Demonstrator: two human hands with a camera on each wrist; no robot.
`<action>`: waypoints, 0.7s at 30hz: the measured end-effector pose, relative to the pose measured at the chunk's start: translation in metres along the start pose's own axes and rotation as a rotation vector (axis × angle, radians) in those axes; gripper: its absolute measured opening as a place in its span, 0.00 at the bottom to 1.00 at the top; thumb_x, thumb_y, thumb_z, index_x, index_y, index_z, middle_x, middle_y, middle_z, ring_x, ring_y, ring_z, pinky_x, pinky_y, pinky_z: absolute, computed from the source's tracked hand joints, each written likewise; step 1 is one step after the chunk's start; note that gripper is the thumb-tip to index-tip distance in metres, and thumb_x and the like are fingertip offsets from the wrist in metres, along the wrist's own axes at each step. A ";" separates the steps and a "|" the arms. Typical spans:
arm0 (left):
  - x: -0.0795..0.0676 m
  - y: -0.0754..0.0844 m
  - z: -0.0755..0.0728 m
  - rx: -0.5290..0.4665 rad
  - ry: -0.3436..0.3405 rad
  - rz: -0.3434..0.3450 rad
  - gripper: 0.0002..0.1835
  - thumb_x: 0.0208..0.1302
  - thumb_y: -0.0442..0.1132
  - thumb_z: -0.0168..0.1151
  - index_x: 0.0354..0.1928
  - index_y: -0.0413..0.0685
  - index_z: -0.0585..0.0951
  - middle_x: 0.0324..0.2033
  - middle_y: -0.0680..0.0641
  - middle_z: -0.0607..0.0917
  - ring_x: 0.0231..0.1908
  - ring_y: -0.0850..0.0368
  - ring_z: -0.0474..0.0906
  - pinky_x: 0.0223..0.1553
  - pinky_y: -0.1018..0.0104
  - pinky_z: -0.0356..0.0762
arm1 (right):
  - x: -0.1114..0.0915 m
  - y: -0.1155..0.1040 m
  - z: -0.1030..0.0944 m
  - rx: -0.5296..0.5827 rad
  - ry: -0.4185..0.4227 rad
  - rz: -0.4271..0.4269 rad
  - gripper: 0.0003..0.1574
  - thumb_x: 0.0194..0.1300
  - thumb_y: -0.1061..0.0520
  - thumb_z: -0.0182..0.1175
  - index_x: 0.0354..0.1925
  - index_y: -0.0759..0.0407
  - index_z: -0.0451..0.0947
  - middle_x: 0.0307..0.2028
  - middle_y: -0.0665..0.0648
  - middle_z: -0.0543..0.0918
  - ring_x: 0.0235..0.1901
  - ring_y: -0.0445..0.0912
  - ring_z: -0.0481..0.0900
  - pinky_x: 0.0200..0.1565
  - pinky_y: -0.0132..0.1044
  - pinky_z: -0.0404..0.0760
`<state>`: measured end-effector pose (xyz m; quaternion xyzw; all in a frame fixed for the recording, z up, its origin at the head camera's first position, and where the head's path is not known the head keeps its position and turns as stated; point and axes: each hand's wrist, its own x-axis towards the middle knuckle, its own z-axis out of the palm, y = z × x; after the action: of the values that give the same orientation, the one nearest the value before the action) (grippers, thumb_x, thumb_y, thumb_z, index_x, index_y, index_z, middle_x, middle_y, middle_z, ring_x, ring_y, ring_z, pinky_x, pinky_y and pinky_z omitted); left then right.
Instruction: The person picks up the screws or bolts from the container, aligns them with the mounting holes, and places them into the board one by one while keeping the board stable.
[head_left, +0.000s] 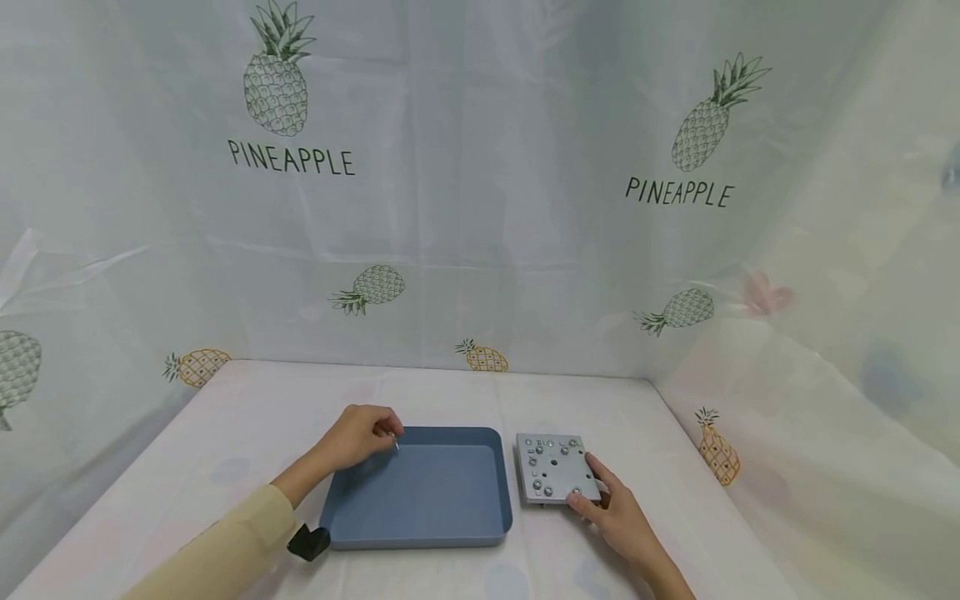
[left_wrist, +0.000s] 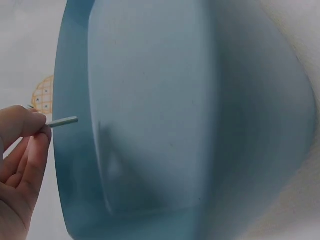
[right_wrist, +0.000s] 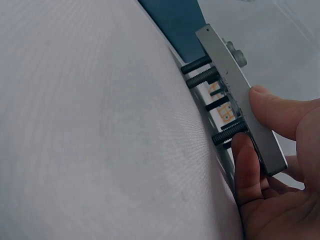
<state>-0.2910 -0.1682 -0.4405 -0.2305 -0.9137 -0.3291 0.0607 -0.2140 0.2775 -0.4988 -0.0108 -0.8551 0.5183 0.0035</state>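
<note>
Over the far left corner of a blue tray (head_left: 420,500), my left hand (head_left: 360,439) pinches a thin metal rod (left_wrist: 65,121) between thumb and fingers. One end of the rod sticks out; the other is hidden in the grip. To the right of the tray, my right hand (head_left: 618,517) holds a square metal plate (head_left: 558,475) by its near right corner. Several screws (right_wrist: 200,77) pass through the plate, their heads on top and their threaded ends jutting out below. In the right wrist view the thumb lies on the upper face and fingers reach underneath.
A black object (head_left: 308,542) shows at the tray's near left corner, beneath the left sleeve (head_left: 225,542). A pale cloth (head_left: 420,392) covers the table. Behind and at the sides hangs a curtain (head_left: 480,208) printed with pineapples.
</note>
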 end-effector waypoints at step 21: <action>0.017 0.033 0.017 -0.097 0.014 0.065 0.08 0.64 0.26 0.68 0.42 0.44 0.91 0.34 0.52 0.90 0.32 0.63 0.80 0.35 0.69 0.79 | 0.000 0.001 -0.001 0.006 -0.006 0.000 0.62 0.64 0.50 0.77 0.84 0.58 0.53 0.79 0.72 0.62 0.52 0.49 0.84 0.45 0.34 0.84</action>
<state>-0.2902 -0.1290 -0.4301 -0.2606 -0.8882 -0.3725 0.0666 -0.2144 0.2787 -0.4993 -0.0090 -0.8537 0.5207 0.0010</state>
